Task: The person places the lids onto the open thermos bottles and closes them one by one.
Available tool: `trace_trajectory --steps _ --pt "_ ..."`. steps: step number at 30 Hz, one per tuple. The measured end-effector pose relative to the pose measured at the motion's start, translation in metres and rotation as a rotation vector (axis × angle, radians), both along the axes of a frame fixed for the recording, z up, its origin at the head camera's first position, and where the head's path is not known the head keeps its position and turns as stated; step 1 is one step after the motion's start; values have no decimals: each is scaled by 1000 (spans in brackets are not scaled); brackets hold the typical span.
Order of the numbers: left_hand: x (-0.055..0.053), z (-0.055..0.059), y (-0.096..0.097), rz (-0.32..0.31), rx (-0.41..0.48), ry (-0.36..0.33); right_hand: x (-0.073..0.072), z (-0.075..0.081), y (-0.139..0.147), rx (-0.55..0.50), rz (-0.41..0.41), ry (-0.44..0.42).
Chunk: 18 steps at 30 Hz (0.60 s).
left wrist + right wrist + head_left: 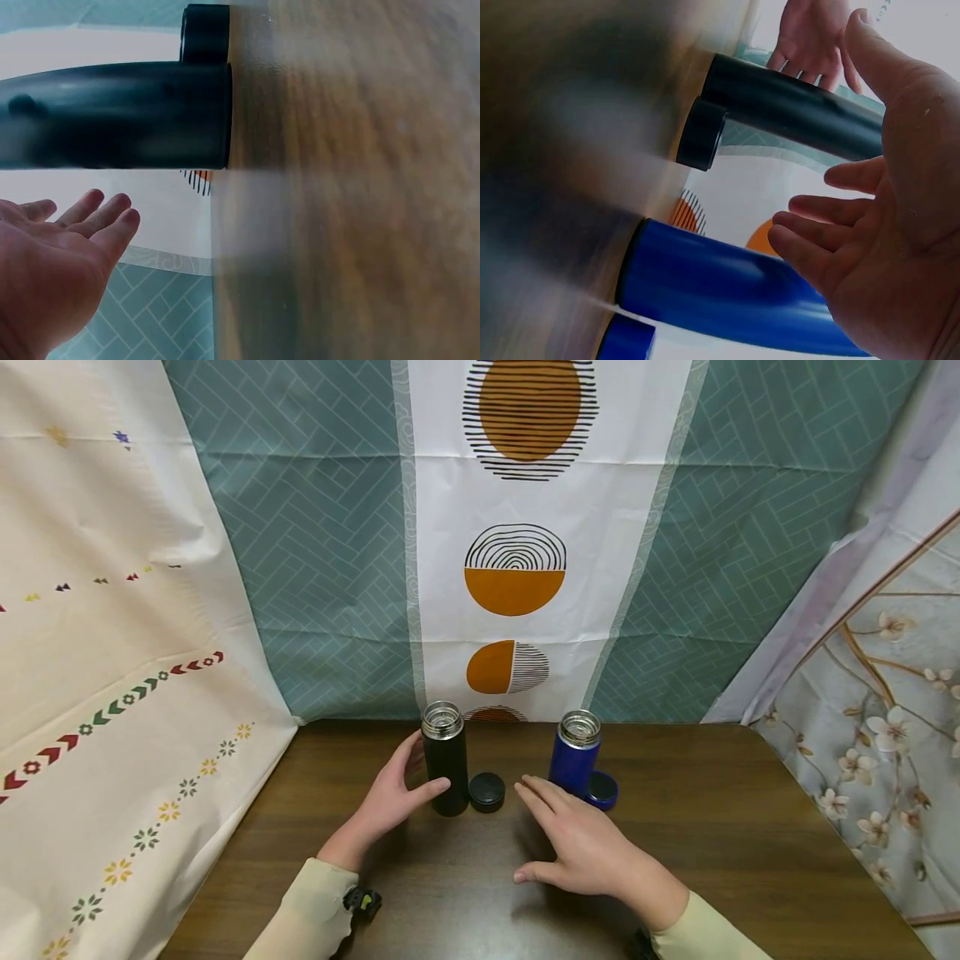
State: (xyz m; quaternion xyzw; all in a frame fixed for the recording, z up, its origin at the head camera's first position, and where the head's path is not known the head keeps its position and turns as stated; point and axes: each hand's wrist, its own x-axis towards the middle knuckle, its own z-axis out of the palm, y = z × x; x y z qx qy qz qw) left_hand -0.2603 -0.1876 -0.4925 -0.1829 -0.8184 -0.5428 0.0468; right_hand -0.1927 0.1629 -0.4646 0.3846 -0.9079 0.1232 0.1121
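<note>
A black thermos bottle (447, 772) stands upright with its steel mouth uncovered, and its black lid (487, 792) lies on the table just right of it. My left hand (391, 793) is beside the black bottle on its left, fingers spread and thumb in front of it. In the left wrist view a gap shows between the hand (64, 262) and the bottle (112, 116). To the right stands an uncovered blue thermos bottle (573, 760), its blue-rimmed lid (602, 790) at its right. My right hand (577, 843) hovers before the blue bottle, fingers extended, holding nothing.
The brown wooden table (450, 893) runs back to a hanging cloth (315, 543) with green and white panels. An embroidered cream cloth (112, 693) hangs at the left and a flowered cloth (885, 777) at the right.
</note>
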Motion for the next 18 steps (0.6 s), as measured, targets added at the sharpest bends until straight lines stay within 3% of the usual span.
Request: trace_trajectory --steps 12,18 --pt "-9 3 6 12 35 16 -19 8 -21 -1 10 -48" --pt "-12 5 8 35 8 23 -30 7 -33 19 -18 -72"
